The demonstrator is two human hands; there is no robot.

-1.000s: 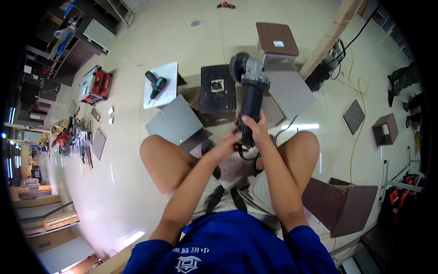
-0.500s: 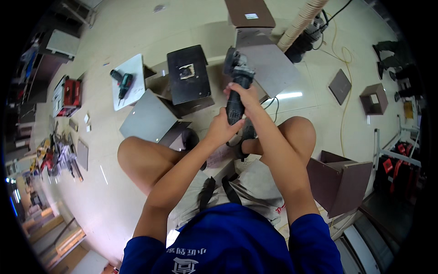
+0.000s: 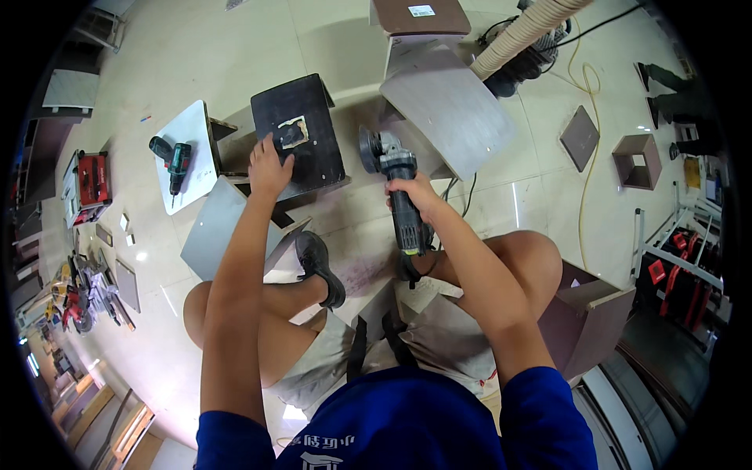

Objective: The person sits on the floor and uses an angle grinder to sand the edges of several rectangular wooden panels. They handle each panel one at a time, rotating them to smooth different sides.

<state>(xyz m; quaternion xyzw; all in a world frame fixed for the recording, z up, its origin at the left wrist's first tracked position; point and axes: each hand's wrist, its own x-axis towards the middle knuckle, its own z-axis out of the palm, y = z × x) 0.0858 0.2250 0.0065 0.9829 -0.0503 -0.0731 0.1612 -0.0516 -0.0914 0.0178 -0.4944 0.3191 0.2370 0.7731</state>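
Note:
My right hand [image 3: 417, 194] is wrapped round the body of an angle grinder [image 3: 402, 200], held up in front of my right knee with its disc end pointing away from me. My left hand [image 3: 270, 166] holds nothing; its fingers are apart and lie at the near left part of a black-topped stool [image 3: 317, 149]. A torn, pale patch [image 3: 294, 133] shows on that black top, just beyond my fingertips. Close to my left forearm lies a grey panel piece [image 3: 215, 227].
A cordless drill [image 3: 178, 168] lies on a white board [image 3: 168, 129] at left. Beyond the grinder stands a grey-topped stool [image 3: 450, 102], near a ribbed hose [image 3: 529, 35]. A yellow cord [image 3: 587, 180] crosses the floor at right. A brown box [image 3: 583, 321] sits beside my right knee.
My left hand has let go of the grinder and moved left to the black-topped stool. My right hand keeps the grinder, now slightly lower in view.

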